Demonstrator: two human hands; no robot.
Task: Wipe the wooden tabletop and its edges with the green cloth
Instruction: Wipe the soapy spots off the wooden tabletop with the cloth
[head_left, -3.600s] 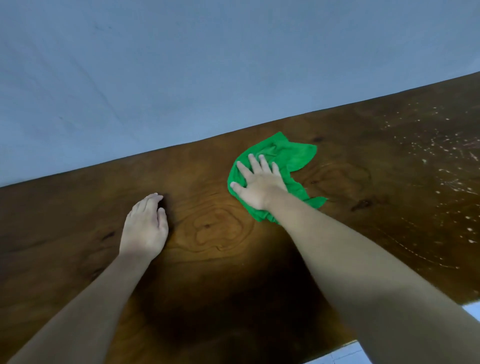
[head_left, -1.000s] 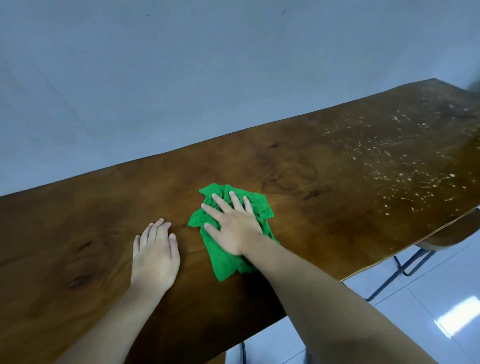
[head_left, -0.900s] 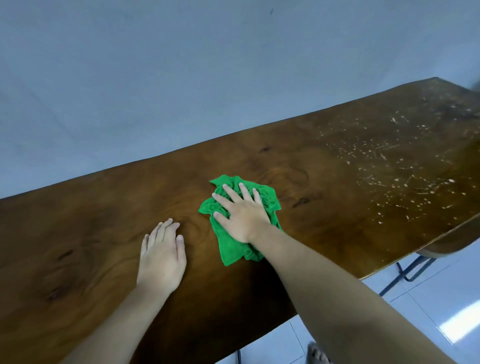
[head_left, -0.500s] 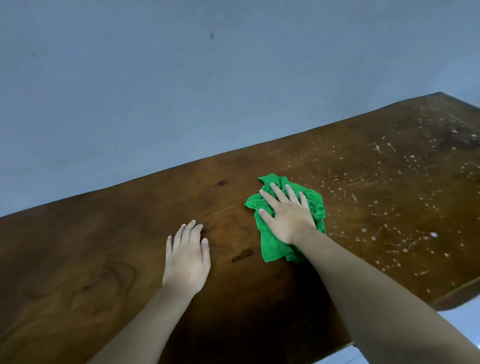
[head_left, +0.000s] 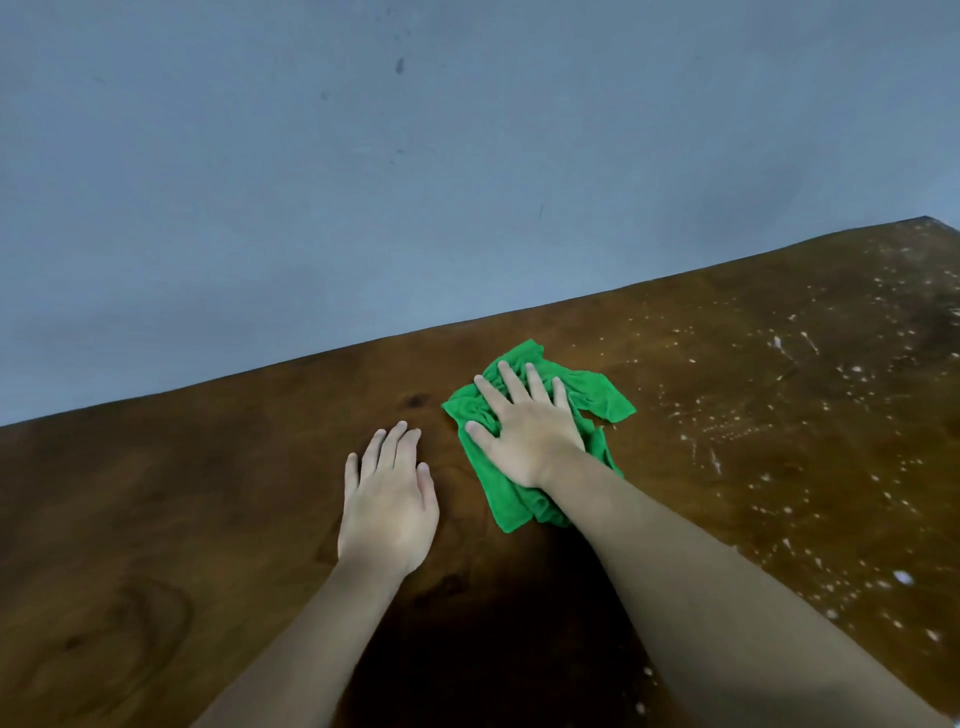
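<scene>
A crumpled green cloth (head_left: 597, 397) lies on the dark wooden tabletop (head_left: 182, 493), near its far edge. My right hand (head_left: 524, 426) presses flat on the cloth with fingers spread, covering its middle. My left hand (head_left: 387, 499) rests palm down on the bare wood just left of the cloth, holding nothing. White specks and streaks (head_left: 779, 415) dot the right part of the tabletop, starting right beside the cloth.
A plain blue-grey wall (head_left: 415, 182) rises directly behind the table's far edge. The table's far right corner (head_left: 930, 221) shows at the frame's right side. A sliver of pale floor appears at the bottom right corner.
My right hand has slid the cloth to the right and toward the far edge, reaching the speckled area. My left hand followed rightward along the wood. The view tilted, hiding the near edge.
</scene>
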